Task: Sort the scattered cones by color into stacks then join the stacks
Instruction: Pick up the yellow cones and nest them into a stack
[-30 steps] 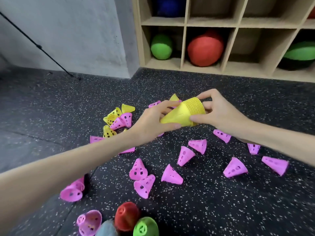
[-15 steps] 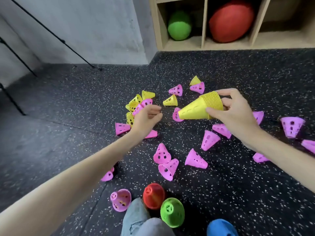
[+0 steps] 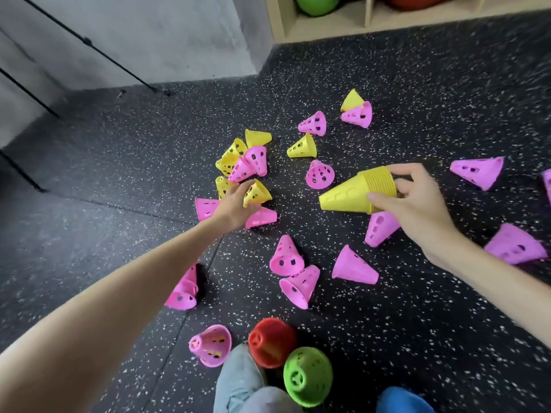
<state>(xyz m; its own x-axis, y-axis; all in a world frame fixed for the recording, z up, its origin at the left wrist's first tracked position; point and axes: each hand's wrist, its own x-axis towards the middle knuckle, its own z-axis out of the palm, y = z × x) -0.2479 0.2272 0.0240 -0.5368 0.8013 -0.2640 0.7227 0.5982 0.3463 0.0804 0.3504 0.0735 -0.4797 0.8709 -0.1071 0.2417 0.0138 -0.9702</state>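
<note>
My right hand (image 3: 417, 201) grips a stack of nested yellow cones (image 3: 354, 192) by its wide end, held sideways above the floor with the tip pointing left. My left hand (image 3: 235, 204) reaches into a cluster of cones and pinches a single yellow cone (image 3: 257, 194) lying on the floor. More loose yellow cones (image 3: 235, 153) sit just beyond it, one (image 3: 301, 146) lies alone in the middle and another (image 3: 351, 99) at the back. Several pink cones (image 3: 287, 257) are scattered over the dark speckled floor.
Red (image 3: 271, 341), green (image 3: 307, 375) and blue (image 3: 402, 402) cone stacks stand near my knee (image 3: 241, 383) at the bottom edge. A pink stack (image 3: 211, 344) lies beside them. A wooden shelf (image 3: 280, 22) with balls is at the back, thin black stand legs (image 3: 89, 43) at the left.
My left hand let go of the yellow stack, moved left and down to the cluster, and took hold of a single yellow cone. My right hand kept the stack; the camera tilted downward.
</note>
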